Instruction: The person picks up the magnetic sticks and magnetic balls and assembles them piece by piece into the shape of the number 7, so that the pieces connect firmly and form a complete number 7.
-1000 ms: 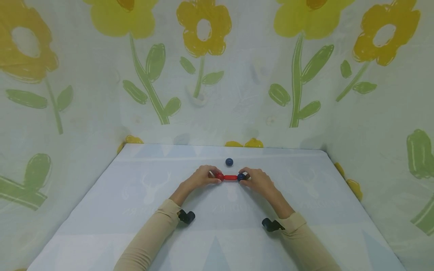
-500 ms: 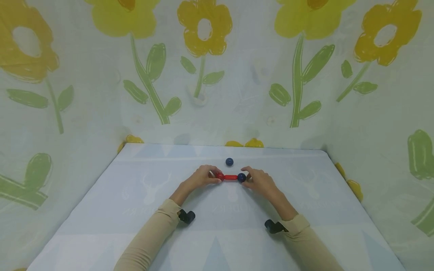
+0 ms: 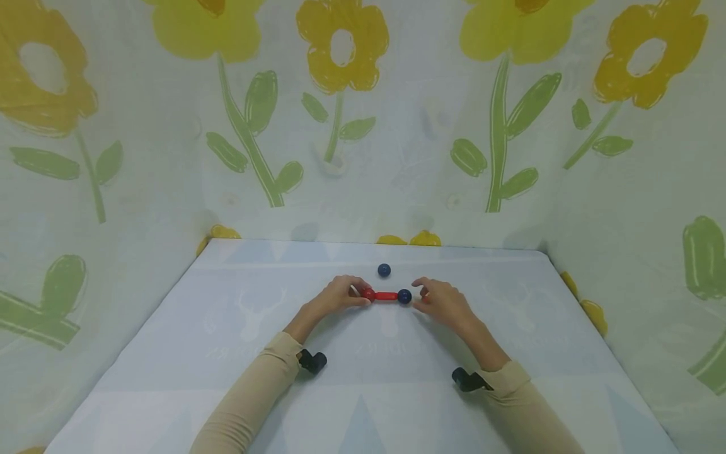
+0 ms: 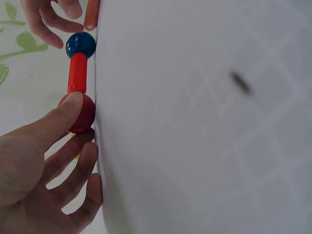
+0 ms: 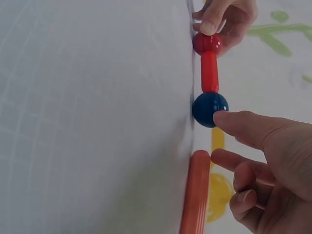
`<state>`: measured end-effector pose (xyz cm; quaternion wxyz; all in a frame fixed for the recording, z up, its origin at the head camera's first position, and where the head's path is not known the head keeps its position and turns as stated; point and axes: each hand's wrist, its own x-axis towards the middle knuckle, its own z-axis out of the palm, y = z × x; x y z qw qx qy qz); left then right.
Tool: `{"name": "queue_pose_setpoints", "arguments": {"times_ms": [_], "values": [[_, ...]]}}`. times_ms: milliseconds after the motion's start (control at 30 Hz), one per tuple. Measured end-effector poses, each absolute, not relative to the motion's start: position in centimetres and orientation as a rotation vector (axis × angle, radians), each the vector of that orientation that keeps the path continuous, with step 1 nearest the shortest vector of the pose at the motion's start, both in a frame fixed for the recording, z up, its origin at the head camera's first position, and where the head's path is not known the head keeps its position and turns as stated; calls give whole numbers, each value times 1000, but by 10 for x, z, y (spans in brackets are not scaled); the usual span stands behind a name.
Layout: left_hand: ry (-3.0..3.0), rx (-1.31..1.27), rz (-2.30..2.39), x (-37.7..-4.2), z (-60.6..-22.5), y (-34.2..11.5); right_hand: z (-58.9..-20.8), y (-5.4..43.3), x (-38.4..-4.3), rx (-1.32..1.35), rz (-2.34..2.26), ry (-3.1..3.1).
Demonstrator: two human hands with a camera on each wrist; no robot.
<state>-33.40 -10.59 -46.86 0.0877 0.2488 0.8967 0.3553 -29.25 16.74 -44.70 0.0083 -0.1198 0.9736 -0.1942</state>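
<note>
A short red stick joins a red ball at its left end to a dark blue ball at its right end. My left hand pinches the red ball between thumb and fingers. Beside the blue ball is my right hand, its fingers spread and curved around no object. In the head view a small gap parts it from that ball; in the right wrist view its thumb overlaps the ball. A second blue ball lies farther back on the table.
A ridged orange-red rod shows near my right hand in both wrist views; I cannot make it out in the head view. The white patterned table ends at a flower-print curtain, which also hangs at both sides.
My right hand has loosened from the joined blue ball and moved slightly right, its fingers opening. The left hand keeps its hold on the red ball. The joined piece stays almost in place.
</note>
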Motion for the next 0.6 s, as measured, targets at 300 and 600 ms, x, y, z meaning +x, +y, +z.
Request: {"name": "queue_pose_setpoints", "arguments": {"times_ms": [300,600], "values": [[2669,713,1055,-333,-467,-105,-445,179,-290,-333,-600,3073],[2673,727,1053,-334,-468,-105,-442,193,-286,-376,-579,3127]]}}
